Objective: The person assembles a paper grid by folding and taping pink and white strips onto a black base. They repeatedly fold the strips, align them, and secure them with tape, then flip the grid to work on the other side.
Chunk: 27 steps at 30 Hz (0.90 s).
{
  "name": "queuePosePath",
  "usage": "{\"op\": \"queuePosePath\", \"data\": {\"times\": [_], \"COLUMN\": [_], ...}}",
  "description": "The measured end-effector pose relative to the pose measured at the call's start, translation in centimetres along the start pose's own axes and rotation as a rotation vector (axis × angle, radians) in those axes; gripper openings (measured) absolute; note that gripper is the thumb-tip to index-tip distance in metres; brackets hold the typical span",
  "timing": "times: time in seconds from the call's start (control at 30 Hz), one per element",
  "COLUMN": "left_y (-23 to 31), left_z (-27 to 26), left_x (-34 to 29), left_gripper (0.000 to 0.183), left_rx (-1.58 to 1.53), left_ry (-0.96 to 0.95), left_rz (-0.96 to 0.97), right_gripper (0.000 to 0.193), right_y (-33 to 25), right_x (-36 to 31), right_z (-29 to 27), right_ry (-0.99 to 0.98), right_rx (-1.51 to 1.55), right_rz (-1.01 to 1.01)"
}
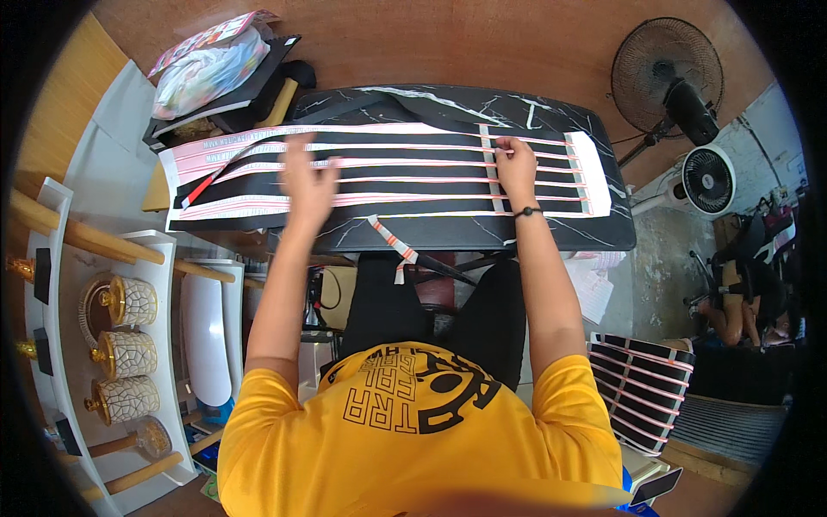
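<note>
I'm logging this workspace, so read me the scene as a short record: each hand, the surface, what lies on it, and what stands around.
Left hand: over the pink-and-white strips, blurred; grip unclear
Right hand: at the gray crossband, near the strips' right end; grip unclear
Surface: black table with white veins
Also on surface: slim red item, left
Right side: black fan, white fan
Left side: three white-and-gold jars
</note>
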<state>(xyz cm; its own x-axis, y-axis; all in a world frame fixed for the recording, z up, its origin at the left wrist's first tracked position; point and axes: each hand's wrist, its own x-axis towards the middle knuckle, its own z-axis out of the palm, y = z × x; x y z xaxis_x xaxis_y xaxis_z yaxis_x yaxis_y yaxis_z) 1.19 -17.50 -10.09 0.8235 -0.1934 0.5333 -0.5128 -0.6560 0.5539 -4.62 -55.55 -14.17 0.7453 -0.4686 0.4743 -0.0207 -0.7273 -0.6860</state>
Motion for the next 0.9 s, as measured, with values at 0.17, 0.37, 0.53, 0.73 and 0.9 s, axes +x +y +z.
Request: {"op": "queuePosePath", "data": {"times": [0.17, 0.37, 0.53, 0.73, 0.9], "left_y": [9.7, 12.9, 13.0, 14.2, 14.8], "left_z": [11.0, 19.8, 22.7, 23.2, 22.6], "left_x": [3.2, 6.6, 8.0, 10.3, 12.6], "left_gripper": [0.052, 0.044, 0.025, 0.025, 0.032], "left_rx": [0.131, 0.133, 0.154, 0.243, 0.198], "left_ry": [-0.329, -0.399, -0.331, -0.528, -0.766], "left_rz": [0.284, 0.280, 0.264, -0.010, -0.190], "right_gripper": [0.017, 0.015, 0.016, 0.015, 0.013], "right_y": [2.2, 3.6, 4.4, 4.2, 4.0], "right_x": [3.5, 6.0, 5.5, 5.3, 5.3], "right_z": [0.9, 3.1, 3.9, 3.5, 3.6], "right_ry": [-0.025, 0.103, 0.097, 0.073, 0.081], "right_rx": [-0.049, -0.071, -0.006, 0.023, 0.010], "right_rz": [-0.072, -0.189, -0.103, -0.140, -0.140]}}
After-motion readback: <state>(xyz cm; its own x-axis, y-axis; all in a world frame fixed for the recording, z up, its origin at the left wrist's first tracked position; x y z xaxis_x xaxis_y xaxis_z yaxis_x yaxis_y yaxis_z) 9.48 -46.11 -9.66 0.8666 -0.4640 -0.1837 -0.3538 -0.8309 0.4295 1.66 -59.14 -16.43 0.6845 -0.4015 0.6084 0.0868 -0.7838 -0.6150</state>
